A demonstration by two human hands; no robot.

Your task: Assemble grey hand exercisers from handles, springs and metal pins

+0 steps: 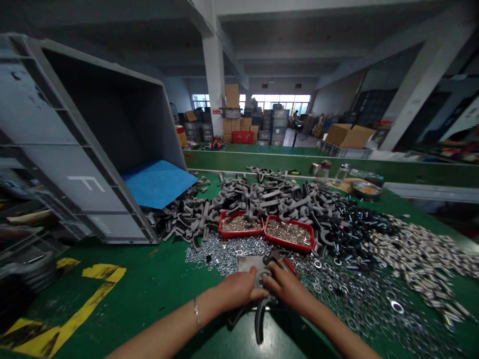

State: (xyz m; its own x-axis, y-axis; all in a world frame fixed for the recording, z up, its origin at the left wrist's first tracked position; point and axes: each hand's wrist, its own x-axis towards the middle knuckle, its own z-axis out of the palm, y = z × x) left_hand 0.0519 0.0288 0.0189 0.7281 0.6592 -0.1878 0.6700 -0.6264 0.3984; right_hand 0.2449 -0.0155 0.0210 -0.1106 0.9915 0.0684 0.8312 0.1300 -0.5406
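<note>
My left hand is closed round a grey metal handle part, its thumb along the rounded hook end. The part's dark curved grip points down toward me. My right hand meets it from the other side, fingers pinched at the ring-shaped end; whatever small thing they hold is hidden. Just beyond the hands lies a flat metal plate. A hammer-like tool head and a red-handled tool lie beside my right hand, partly covered by it.
Two red trays of small metal pins stand ahead, before a heap of grey handle parts. Nuts, washers, black parts with bolts and metal sleeves spread around. A grey crate on its side holds a blue sheet.
</note>
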